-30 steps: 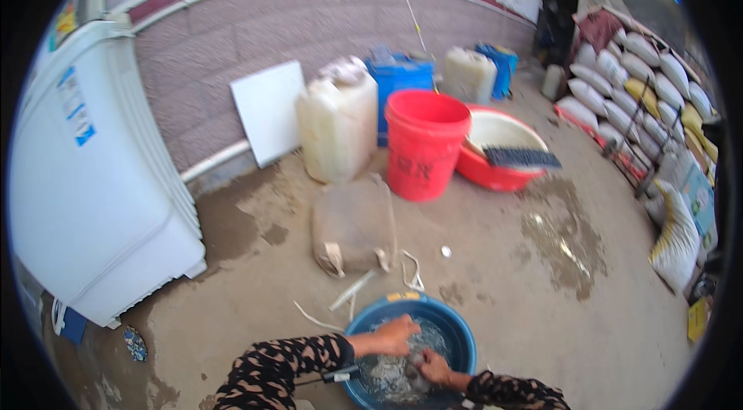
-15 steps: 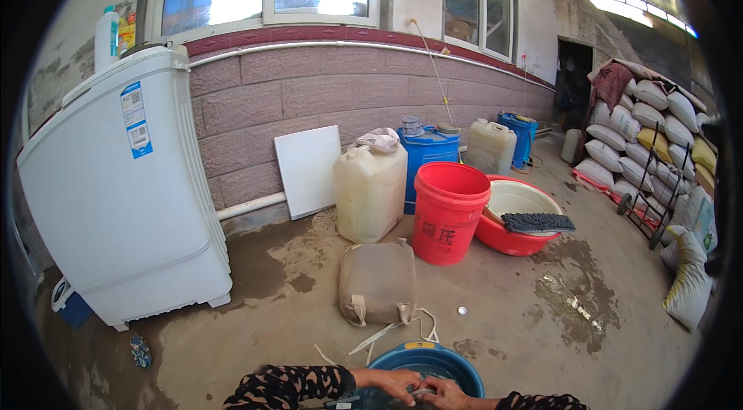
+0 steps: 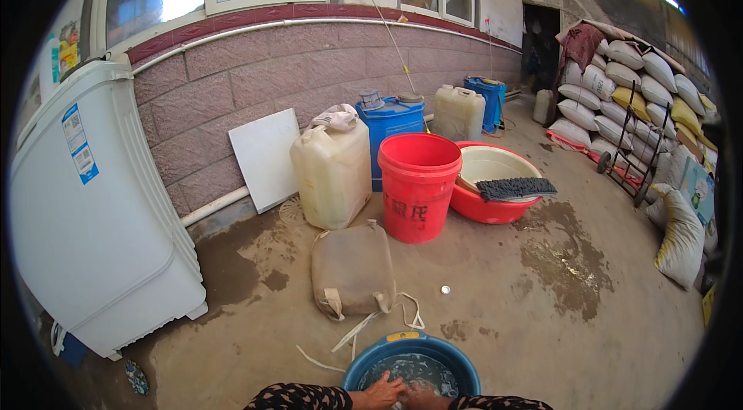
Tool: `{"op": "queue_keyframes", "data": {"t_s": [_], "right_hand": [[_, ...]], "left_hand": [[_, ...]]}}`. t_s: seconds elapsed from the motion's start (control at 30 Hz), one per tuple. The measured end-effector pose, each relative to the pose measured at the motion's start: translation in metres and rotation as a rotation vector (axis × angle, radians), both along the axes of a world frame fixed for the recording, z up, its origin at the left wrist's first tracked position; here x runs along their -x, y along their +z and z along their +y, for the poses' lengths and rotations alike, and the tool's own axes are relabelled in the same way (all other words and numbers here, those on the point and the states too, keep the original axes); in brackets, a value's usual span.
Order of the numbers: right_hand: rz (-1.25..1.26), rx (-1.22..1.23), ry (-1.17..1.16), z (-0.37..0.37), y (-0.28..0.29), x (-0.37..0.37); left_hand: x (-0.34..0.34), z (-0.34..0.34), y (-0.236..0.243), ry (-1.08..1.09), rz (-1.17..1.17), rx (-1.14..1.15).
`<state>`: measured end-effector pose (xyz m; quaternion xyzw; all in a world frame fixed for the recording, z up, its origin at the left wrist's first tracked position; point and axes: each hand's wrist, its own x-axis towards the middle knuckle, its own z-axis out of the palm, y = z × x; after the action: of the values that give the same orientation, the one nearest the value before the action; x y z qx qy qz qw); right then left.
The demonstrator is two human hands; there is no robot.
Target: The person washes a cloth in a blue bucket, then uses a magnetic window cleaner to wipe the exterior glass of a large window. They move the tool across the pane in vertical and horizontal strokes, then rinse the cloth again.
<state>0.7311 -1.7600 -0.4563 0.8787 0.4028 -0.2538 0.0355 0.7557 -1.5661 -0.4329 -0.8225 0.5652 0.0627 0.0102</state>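
Along the left edge stands a white washer (image 3: 101, 216), a bottle (image 3: 49, 65) on its top; a small patterned thing (image 3: 136, 377), too unclear to name, lies near its foot. Next, a white board (image 3: 265, 166) leans on the brick wall (image 3: 232, 77). Right of that, a pale jug (image 3: 329, 178) bears a crumpled cloth (image 3: 335, 117), and in front of the jug a brown cushion (image 3: 354, 268) lies on the floor (image 3: 491, 325). A blue drum (image 3: 391, 130) stands just behind the jug, to its right. At the lower middle, near the cushion, the blue basin (image 3: 457, 356) sits on the floor with water (image 3: 422, 367) in it. The left hand (image 3: 383, 391) is over the near part of the basin, back up, its fingers stretched toward the right hand (image 3: 424, 397), which is blurred beside it; I cannot tell whether either one pinches anything. Beyond the basin stands a red bucket (image 3: 419, 197), then a red tub (image 3: 487, 211) with a dark mat (image 3: 515, 188) across its rim. Farther right, a hand cart (image 3: 636, 150) stands before stacked sacks (image 3: 600, 85), and a yellowish sack (image 3: 681, 243) slumps nearer.
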Motion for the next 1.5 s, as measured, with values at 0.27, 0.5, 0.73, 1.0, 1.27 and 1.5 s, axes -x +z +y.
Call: {"op": "queue_keyframes", "data": {"t_s": [0.27,0.5,0.73,1.0,1.27,1.5], "right_hand": [[0.384,-0.301,-0.105,-0.024,0.027,-0.052],[0.756,-0.260,-0.364,-0.031,0.145,-0.059],[0.619,-0.413,-0.362,-0.037,0.213,-0.059],[0.182,-0.267,-0.345,-0.013,0.055,-0.030],[0.234,-0.113,-0.408,0.012,0.024,-0.024],[0.751,-0.745,-0.519,-0.032,0.143,-0.031]], "left_hand": [[-0.015,0.017,0.071,0.350,0.183,0.323],[-0.018,0.030,0.142,0.392,0.251,0.668],[-0.023,0.048,0.158,0.360,0.250,0.501],[-0.017,0.035,0.114,0.453,0.354,0.238],[-0.025,0.031,0.102,0.504,0.385,0.144],[-0.010,0.027,0.116,0.485,0.422,0.095]]}}
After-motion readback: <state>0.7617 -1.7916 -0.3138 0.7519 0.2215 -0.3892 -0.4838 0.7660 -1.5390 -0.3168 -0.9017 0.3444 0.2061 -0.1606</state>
